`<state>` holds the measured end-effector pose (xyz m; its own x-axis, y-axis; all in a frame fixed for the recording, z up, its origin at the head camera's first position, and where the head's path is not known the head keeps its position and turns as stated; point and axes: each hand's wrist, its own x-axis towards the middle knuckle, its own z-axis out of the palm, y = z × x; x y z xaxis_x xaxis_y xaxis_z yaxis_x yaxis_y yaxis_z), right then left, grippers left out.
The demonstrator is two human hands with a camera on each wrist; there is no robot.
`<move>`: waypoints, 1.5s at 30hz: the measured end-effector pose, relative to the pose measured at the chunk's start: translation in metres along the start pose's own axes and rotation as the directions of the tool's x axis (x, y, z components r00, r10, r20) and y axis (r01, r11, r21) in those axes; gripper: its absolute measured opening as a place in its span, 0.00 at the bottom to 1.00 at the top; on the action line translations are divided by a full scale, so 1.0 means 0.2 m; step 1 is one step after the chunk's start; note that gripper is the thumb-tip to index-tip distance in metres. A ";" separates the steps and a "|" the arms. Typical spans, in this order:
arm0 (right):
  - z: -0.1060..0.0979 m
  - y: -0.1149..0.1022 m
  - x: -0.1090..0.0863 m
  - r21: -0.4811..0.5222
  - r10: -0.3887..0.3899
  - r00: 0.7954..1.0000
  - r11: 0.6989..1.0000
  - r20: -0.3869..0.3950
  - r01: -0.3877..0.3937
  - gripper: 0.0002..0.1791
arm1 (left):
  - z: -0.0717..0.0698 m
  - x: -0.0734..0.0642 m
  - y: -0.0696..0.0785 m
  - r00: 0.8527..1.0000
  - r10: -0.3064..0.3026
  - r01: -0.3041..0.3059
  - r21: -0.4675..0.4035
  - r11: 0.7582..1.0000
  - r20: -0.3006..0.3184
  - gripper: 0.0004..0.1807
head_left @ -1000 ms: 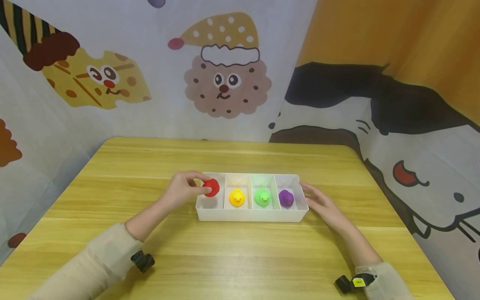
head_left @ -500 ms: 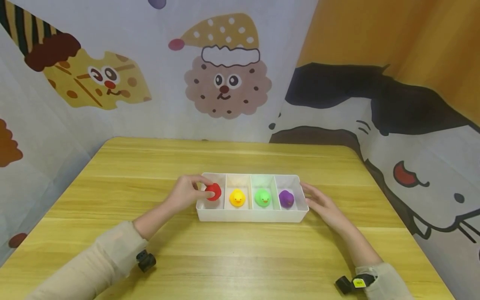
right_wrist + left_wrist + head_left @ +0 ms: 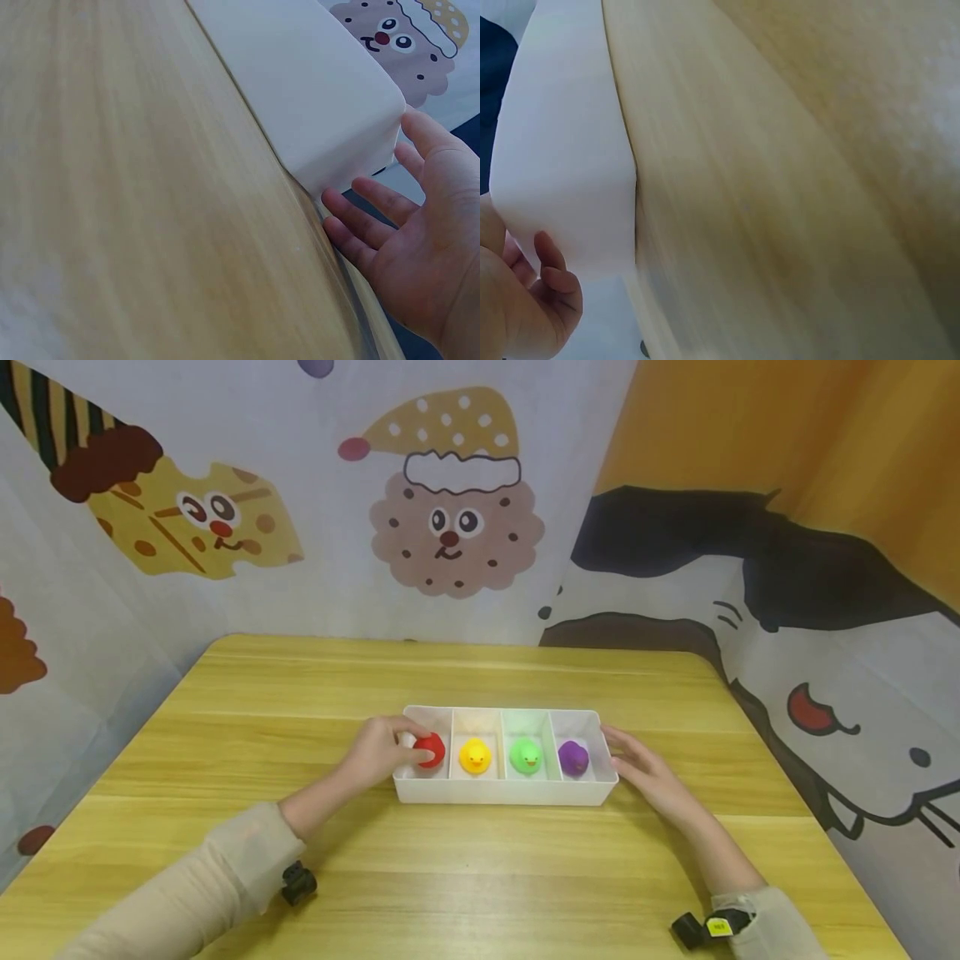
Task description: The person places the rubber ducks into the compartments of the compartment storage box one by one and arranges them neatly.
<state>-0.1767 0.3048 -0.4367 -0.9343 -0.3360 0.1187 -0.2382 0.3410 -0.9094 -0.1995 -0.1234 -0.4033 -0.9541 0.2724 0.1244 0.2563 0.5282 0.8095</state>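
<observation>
A white divided box (image 3: 498,791) lies lengthwise on the wooden table. Inside its leftmost compartment, my left hand (image 3: 378,747) pinches a red rubber duck (image 3: 430,750) between thumb and fingers. In the other compartments sit a yellow duck (image 3: 475,756), a green duck (image 3: 526,755) and a purple duck (image 3: 573,758), one in each. My right hand (image 3: 652,774) rests at the box's right end, its fingers relaxed beside the wall. In the right wrist view, the thumb of the right hand (image 3: 427,232) meets the box corner (image 3: 360,154).
The wooden table (image 3: 465,877) extends around the box on all sides. Behind it hangs a cloth (image 3: 322,602) printed with cartoon figures. Small black cameras are strapped to both wrists, including the left wrist camera (image 3: 298,883).
The left hand has moved slightly right and down with the red duck, lowering it into the leftmost compartment. The right hand and the box have stayed in place.
</observation>
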 end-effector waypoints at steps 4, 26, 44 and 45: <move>0.00 0.00 0.00 0.007 0.003 1.000 1.000 0.000 -0.003 0.29 | 0.01 0.00 0.01 1.000 0.018 -0.018 0.049 0.999 -0.013 0.14; -0.02 -0.01 -0.01 -0.007 0.017 1.000 1.000 -0.007 -0.017 0.29 | 0.03 0.04 0.07 0.999 -0.017 0.004 0.264 0.965 0.047 0.13; 0.00 -0.01 0.00 0.016 0.017 1.000 1.000 -0.002 -0.017 0.29 | 0.01 0.02 0.06 0.999 -0.003 -0.006 0.261 0.965 0.033 0.14; 0.00 -0.01 0.00 0.019 0.016 1.000 1.000 -0.001 -0.016 0.29 | 0.01 0.01 0.05 0.999 -0.001 -0.007 0.246 0.969 0.034 0.14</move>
<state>-0.1759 0.3040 -0.4346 -0.9383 -0.3297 0.1042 -0.2178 0.3295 -0.9187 -0.1986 -0.1150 -0.3956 -0.9487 0.2985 0.1041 0.2932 0.7078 0.6426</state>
